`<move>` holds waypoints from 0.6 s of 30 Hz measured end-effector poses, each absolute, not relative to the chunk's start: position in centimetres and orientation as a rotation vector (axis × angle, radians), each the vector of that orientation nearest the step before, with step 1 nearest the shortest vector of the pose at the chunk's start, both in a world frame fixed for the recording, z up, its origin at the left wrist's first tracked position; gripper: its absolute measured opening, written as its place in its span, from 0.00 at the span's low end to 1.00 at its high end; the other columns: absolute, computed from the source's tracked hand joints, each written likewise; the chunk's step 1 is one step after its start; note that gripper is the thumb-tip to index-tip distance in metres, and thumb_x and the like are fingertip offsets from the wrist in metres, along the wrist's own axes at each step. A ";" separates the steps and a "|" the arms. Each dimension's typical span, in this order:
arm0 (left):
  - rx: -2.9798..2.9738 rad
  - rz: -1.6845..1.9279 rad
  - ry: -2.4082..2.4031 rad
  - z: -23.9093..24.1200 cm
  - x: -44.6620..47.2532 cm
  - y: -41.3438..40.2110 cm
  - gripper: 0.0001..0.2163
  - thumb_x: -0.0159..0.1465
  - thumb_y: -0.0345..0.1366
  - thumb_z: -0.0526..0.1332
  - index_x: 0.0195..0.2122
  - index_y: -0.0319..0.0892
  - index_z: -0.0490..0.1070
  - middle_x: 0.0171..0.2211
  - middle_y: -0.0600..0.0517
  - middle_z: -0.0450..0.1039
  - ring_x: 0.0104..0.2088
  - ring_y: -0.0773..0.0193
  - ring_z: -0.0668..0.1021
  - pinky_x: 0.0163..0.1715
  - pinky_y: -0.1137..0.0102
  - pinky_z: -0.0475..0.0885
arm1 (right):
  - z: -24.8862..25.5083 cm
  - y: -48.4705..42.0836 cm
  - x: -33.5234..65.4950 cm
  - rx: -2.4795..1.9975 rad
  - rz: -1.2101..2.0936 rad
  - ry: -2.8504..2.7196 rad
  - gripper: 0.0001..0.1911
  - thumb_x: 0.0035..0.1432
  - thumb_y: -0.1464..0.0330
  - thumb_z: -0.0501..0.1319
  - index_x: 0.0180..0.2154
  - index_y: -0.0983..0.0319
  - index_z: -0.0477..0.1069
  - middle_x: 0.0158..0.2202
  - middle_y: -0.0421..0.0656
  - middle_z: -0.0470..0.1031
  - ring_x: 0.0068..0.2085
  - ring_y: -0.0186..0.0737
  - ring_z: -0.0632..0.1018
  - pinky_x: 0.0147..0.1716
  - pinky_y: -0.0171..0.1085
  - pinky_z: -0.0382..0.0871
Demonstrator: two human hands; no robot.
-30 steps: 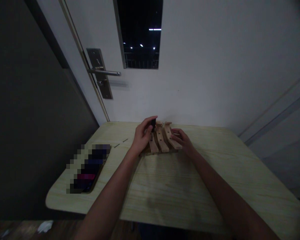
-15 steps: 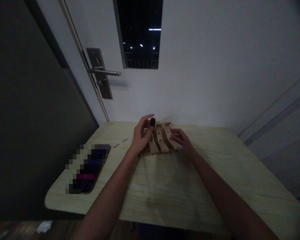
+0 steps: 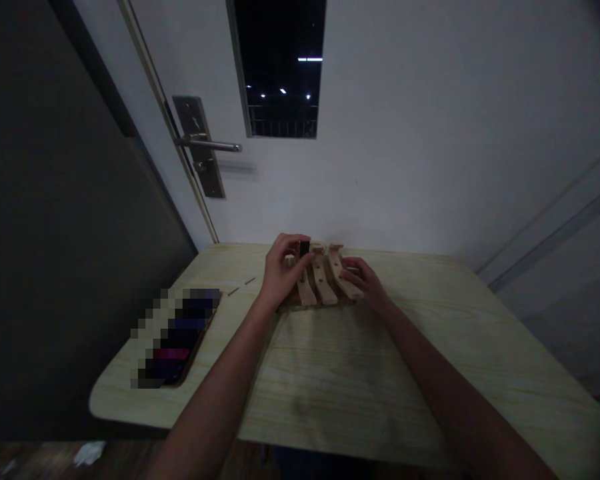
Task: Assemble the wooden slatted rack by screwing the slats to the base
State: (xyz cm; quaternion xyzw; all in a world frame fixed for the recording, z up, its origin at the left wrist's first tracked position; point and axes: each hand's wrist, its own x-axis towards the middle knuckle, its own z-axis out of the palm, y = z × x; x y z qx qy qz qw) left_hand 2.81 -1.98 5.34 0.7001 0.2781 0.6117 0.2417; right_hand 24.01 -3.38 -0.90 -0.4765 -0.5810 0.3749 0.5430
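On the table, a small wooden rack [image 3: 325, 288] with three curved slats lies between my hands. My left hand [image 3: 280, 275] is closed, thumb and fingers around the black handle of an upright screwdriver [image 3: 305, 248]. The screwdriver stands over the left slat; its tip is too small to make out. My right hand [image 3: 369, 285] grips the rack's right side, fingers curled against the right slat. Small dark holes or screw heads show along the slats. Two loose screws [image 3: 234, 291] lie left of my left hand.
A phone [image 3: 185, 347], partly pixelated, lies at the left of the pale wooden table [image 3: 320, 380]. Behind the table stands a white door [image 3: 405, 133] with a metal handle [image 3: 210, 144] and a dark window. A dark panel rises at the left.
The fingers of my left hand have shifted on the screwdriver handle, the index finger now bent over its top. My right hand and the rack have stayed in place.
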 end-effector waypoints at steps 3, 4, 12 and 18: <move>1.833 1.631 0.741 5.2 2.8 -2.1 0.15 0.58 0.34 0.62 0.47 0.49 0.68 0.39 0.51 0.70 0.40 0.65 0.73 0.39 0.68 0.71 | -1.1 -3.4 24.1 -1.129 0.886 -1.374 0.20 0.48 0.54 0.64 0.41 0.56 0.67 0.46 0.45 0.71 0.45 0.45 0.75 0.44 0.46 0.71; 1.815 1.623 0.726 5.2 2.8 -2.2 0.16 0.59 0.34 0.61 0.49 0.49 0.66 0.39 0.51 0.70 0.40 0.65 0.74 0.39 0.68 0.71 | -1.1 -3.4 24.1 -1.130 0.886 -1.376 0.20 0.48 0.54 0.64 0.41 0.56 0.67 0.47 0.46 0.71 0.45 0.45 0.75 0.44 0.46 0.70; 1.850 1.600 0.700 5.2 2.7 -2.3 0.12 0.61 0.35 0.59 0.46 0.48 0.69 0.43 0.50 0.69 0.43 0.63 0.73 0.42 0.66 0.71 | -1.0 -3.4 24.1 -1.131 0.911 -1.378 0.21 0.48 0.55 0.64 0.42 0.57 0.66 0.47 0.46 0.70 0.46 0.45 0.74 0.43 0.45 0.70; 1.880 1.631 0.742 5.1 2.9 -2.0 0.14 0.57 0.34 0.64 0.45 0.49 0.69 0.41 0.52 0.68 0.39 0.66 0.73 0.39 0.68 0.70 | -0.9 -3.4 24.0 -1.126 0.920 -1.365 0.21 0.47 0.54 0.64 0.41 0.56 0.66 0.46 0.46 0.71 0.44 0.45 0.75 0.41 0.45 0.71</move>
